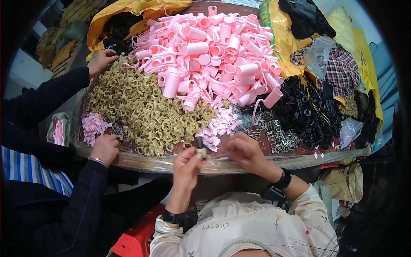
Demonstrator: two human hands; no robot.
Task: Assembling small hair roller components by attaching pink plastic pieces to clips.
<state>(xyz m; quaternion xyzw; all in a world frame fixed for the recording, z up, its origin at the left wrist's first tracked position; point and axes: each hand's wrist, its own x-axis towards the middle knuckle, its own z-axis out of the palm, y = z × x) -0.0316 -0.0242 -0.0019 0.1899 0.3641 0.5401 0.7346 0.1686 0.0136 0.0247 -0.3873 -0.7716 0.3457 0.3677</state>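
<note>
My left hand (pixel 186 167) is closed in a pinch at the table's front edge. Between its thumb and fingers stands a small black plastic part with a tan fitting (pixel 201 150) at its lower end. A little to the right, my right hand (pixel 246 153) hangs over the edge with fingers curled together; whatever they may hold is hidden. Just beyond both hands lies a small heap of pale pink pieces (pixel 224 121). Bent metal wire clips (pixel 280 139) spread to the right of it, and a large pile of tan ring-shaped plastic parts (pixel 145 113) fills the left.
Pink tubes with straps (pixel 214 55) are heaped at the back middle. Black plastic parts (pixel 306 107) lie at the right, beside yellow sacks (pixel 287 38). At the left, a co-worker's hands (pixel 102 62) reach over the table; another pink pile (pixel 94 128) lies there.
</note>
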